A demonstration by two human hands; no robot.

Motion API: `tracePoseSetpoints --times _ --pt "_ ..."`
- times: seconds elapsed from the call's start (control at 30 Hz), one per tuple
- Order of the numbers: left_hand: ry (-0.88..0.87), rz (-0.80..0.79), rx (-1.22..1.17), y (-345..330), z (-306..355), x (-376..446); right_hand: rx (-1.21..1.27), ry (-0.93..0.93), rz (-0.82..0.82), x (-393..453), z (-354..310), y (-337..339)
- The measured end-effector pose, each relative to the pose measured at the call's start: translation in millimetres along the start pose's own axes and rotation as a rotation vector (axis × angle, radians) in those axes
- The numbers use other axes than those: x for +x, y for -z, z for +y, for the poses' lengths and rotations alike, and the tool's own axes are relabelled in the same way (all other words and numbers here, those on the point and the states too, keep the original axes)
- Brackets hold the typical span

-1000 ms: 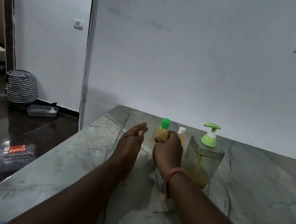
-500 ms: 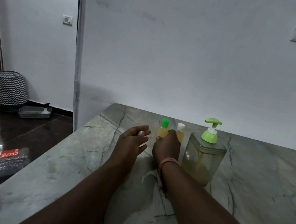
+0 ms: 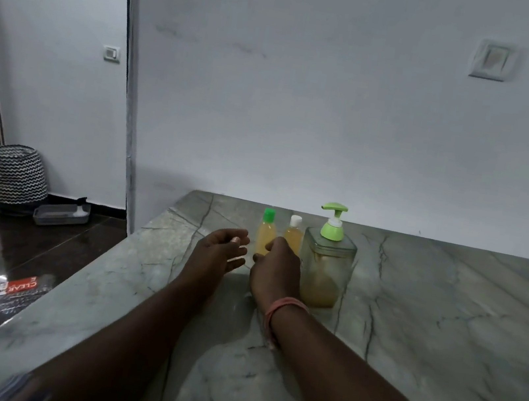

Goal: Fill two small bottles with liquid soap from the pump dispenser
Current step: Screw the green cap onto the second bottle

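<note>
Two small bottles of yellowish soap stand upright side by side on the marble counter: one with a green cap, one with a white cap. Right of them stands the clear square pump dispenser with a green pump head, partly full of yellowish soap. My right hand, with a pink band at the wrist, hovers just in front of the two bottles, its fingers loosely curled and holding nothing. My left hand rests to the left of the green-capped bottle, fingers relaxed and empty.
The counter's left edge runs diagonally beside my left arm, with dark floor below. On the floor lie a plastic packet, a grey tray and a zigzag-patterned basket. A white wall stands close behind the bottles.
My right hand set the green-capped bottle down beside the white-capped one and let go, drawing back slightly. My left hand has opened a little and stayed in place.
</note>
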State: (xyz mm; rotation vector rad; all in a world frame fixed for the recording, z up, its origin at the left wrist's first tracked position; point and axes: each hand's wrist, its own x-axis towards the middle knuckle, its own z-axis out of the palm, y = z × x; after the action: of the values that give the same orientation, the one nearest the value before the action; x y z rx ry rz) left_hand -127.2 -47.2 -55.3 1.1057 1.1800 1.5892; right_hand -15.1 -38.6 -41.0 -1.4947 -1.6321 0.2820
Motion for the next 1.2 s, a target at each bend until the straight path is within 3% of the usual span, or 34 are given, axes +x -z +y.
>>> tracePoseSetpoints --times 0.1,0.2,0.3,0.5,0.7,0.8,1.0,1.2 --pt "-0.010 0.030 0.115 -3.3 7.9 -13.9 -0.005 0.054 0.006 -14.3 -1.9 25.1" --pt "-0.002 -0.037 0.310 -9.7 19.2 -34.5 0.008 0.090 0.047 -28.4 -0.1 52.6" --pt "0.004 -0.072 0.354 -22.5 33.6 -55.9 -0.016 0.097 0.089 -44.5 9.6 81.4" --pt "-0.005 -0.154 0.347 -69.6 50.1 -79.5 0.057 -0.083 0.174 -36.7 40.1 124.1" --pt "-0.092 -0.152 0.400 -104.3 36.6 -73.0 0.295 -0.168 0.001 -14.7 66.5 117.1" --pt "-0.140 -0.096 0.426 -113.0 26.6 -61.0 0.366 -0.116 -0.056 -6.4 70.2 107.8" --pt "-0.139 -0.101 0.368 -124.4 10.9 -29.7 0.257 -0.090 0.168 17.1 86.0 105.7" --pt "-0.158 -0.160 0.379 -139.7 13.5 24.3 0.224 -0.042 0.201 65.4 91.7 104.4"
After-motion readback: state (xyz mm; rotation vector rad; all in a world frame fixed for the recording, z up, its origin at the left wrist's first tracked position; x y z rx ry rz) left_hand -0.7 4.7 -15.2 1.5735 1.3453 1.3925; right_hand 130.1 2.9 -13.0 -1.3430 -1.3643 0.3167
